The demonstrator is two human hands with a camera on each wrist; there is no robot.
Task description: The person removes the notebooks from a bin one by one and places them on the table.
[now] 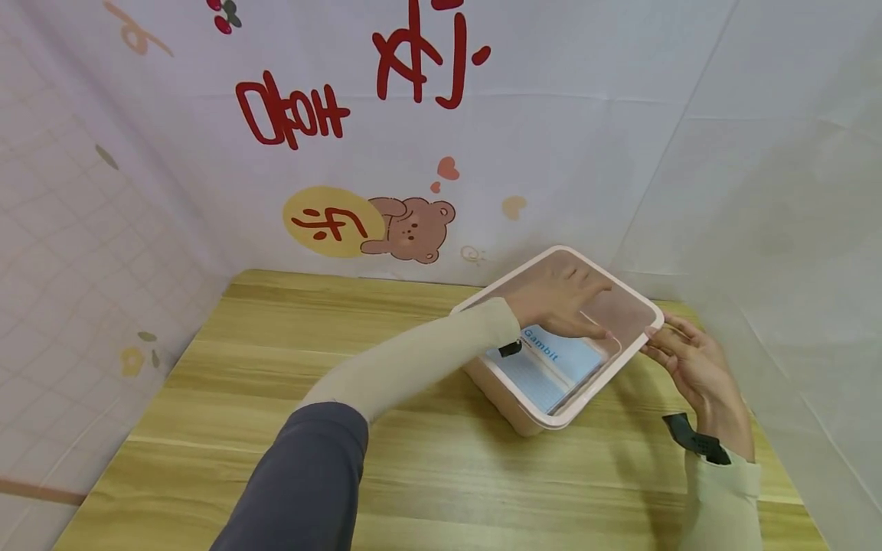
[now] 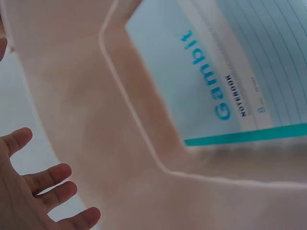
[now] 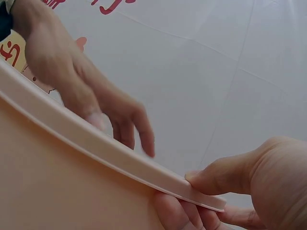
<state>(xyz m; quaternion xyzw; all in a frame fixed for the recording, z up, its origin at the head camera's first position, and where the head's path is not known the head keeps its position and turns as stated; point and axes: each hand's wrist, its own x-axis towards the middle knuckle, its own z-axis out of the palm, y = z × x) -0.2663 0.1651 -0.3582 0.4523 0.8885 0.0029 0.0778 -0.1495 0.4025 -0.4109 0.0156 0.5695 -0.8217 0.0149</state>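
A pale pink plastic bin sits toward the back right of the table and looks tilted. Inside lies a light blue notebook marked "Gambit"; its cover fills much of the left wrist view. My left hand reaches over the bin with its fingers spread, holding nothing. At the bin's right corner, my right hand pinches the rim. The right wrist view shows the thumb above the rim and the fingers curled beneath it.
The wood-grain table extends left and in front of the bin. Behind it hangs a white cloth printed with red characters and a bear. More pale cloth closes off the right side.
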